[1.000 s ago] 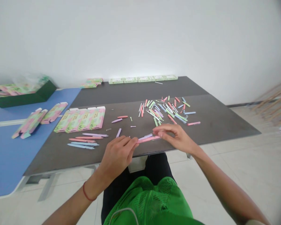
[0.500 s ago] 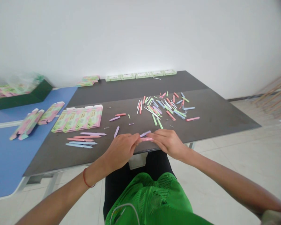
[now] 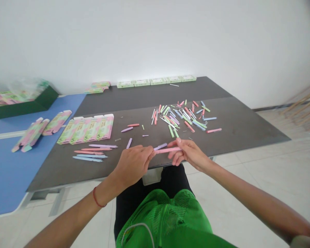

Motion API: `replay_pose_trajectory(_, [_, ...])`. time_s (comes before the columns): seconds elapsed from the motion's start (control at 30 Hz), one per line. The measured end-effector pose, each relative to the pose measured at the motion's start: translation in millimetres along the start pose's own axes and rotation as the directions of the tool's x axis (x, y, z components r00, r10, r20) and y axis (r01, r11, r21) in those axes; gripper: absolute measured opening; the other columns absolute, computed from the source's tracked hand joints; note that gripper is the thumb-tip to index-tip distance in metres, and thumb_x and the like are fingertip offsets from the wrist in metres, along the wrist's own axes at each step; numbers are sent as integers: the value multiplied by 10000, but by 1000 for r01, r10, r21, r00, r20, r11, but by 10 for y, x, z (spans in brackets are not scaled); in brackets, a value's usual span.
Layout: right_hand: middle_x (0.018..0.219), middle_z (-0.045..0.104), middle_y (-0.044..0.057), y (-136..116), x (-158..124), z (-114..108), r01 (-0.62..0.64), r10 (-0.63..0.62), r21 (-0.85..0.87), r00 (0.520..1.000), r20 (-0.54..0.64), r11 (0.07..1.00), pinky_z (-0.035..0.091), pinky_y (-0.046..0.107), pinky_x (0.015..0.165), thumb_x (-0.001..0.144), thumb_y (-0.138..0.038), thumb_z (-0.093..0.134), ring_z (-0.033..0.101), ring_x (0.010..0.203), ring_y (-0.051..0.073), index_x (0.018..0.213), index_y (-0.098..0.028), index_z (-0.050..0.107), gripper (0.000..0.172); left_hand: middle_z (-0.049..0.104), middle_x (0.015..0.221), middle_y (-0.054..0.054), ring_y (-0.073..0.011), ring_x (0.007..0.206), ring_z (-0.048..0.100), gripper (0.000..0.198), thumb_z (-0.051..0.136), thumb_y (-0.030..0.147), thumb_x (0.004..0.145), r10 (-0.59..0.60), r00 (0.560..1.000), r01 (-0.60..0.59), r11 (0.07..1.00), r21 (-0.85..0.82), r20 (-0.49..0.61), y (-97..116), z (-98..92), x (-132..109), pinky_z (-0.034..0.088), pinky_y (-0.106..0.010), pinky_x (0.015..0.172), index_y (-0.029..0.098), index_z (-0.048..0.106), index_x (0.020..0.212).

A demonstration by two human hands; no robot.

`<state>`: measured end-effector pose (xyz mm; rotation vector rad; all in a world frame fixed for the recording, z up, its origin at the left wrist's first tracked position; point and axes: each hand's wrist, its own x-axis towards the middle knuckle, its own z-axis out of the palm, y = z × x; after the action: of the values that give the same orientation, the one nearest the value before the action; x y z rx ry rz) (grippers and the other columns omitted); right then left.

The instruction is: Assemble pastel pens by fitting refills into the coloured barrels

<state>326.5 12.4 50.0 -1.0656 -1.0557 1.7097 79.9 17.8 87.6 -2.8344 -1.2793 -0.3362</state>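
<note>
Pink pen barrel (image 3: 167, 150), slim and probably plastic, spans the gap between the two hands, its long axis nearly level and running left to right across the person's body, just above the table's (image 3: 237, 129) near edge. The right hand (image 3: 189, 153) is the nearer: its fingers (image 3: 173, 158) curl under the barrel's right end, with the thumb (image 3: 178, 141) pressing from above, a narrow pinch holding the barrel. The left hand (image 3: 133, 164) sits at the other end, its fingers (image 3: 148, 155) closed together and pointing toward the barrel. They seem to touch its left tip, though they crowd that end too closely to tell whether they grip it. A lilac pen barrel (image 3: 160, 146) lies just beyond the pink one, apart from both hands.

Farther up the table, a loose heap of pastel pen parts (image 3: 181, 115) lies scattered. To the left, four pen barrels (image 3: 93, 151) lie side by side near a joined row of green-and-pink cartons (image 3: 86, 129) printed with a 5. A red string bracelet (image 3: 96, 200) circles the left wrist.
</note>
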Motion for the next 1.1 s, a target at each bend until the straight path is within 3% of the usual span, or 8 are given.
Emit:
replay_pose_trajectory(0.07, [602, 711, 55, -7, 2, -8, 5, -4, -31, 1000, 23, 1000, 559, 228, 422, 870, -602, 733, 654, 445, 131, 769, -124, 729, 489, 605, 682, -16, -202, 651, 560, 329, 383, 327, 1102, 14, 1000, -14, 1000, 16, -2, 4, 8, -13, 240, -314, 591, 206, 599, 884])
replay_pose_trajectory(0.13, [797, 781, 60, -16, 6, -15, 74, -73, -11, 997, 21, 997, 642, 258, 583, 757, -423, 895, 741, 634, 150, 868, -145, 752, 332, 610, 686, -18, -204, 656, 560, 320, 390, 322, 1100, 6, 1000, -6, 999, 43, -13, 3, 15, -28, 236, -317, 589, 207, 598, 886])
replay_pose_trajectory(0.23, [1099, 789, 84, -13, 19, -36, 47, -50, 69, 998, 35, 996, 683, 354, 780, 684, -333, 954, 788, 877, 204, 1122, -195, 734, 509, 611, 682, -21, -207, 658, 562, 327, 386, 325, 1101, 2, 999, 0, 997, 74, -32, -2, 26, -52, 229, -322, 583, 206, 596, 881])
replay_pose_trajectory(0.37, [699, 757, 76, 33, 41, -77, -89, 85, 44, 992, 94, 995, 602, 225, 494, 869, -536, 773, 717, 539, 144, 907, -112, 738, 427, 624, 685, -26, -208, 679, 575, 330, 383, 318, 1102, 16, 1000, -14, 997, 82, -27, 1, 14, -75, 233, -318, 581, 201, 604, 886])
replay_pose_trajectory(0.43, [780, 782, 59, 46, 43, -91, -34, 29, 60, 996, 79, 998, 635, 223, 589, 760, -385, 907, 762, 671, 154, 947, -134, 737, 356, 627, 689, -28, -211, 688, 581, 334, 382, 316, 1102, 10, 1000, -7, 996, 93, -24, 5, -3, -81, 245, -319, 584, 202, 610, 886])
replay_pose_trajectory(0.53, [983, 807, 67, 46, 43, -90, -39, 28, 112, 995, 97, 993, 672, 296, 748, 689, -283, 957, 791, 857, 189, 1127, -184, 725, 506, 637, 700, -26, -215, 698, 588, 335, 379, 315, 1103, 4, 1000, -3, 995, 97, -17, 10, -11, -85, 257, -324, 585, 205, 614, 892])
replay_pose_trajectory(0.67, [759, 769, 38, 64, 68, -98, -62, 49, 114, 992, 117, 991, 569, 171, 503, 790, -363, 888, 683, 551, 91, 955, -132, 763, 310, 670, 737, -26, -214, 725, 601, 309, 397, 303, 1100, 9, 1000, -9, 996, 89, -4, 17, -4, -87, 262, -323, 583, 203, 618, 909])
replay_pose_trajectory(1.1, [733, 742, 27, -64, 44, -478, -5, -10, 140, 994, 105, 990, 476, 147, 499, 794, -285, 893, 603, 556, 62, 910, -145, 786, 211, 687, 786, -29, -198, 704, 594, 300, 418, 312, 1091, 13, 975, -2, 999, 47, -224, -71, -333, -322, 366, -324, 627, 182, 662, 975])
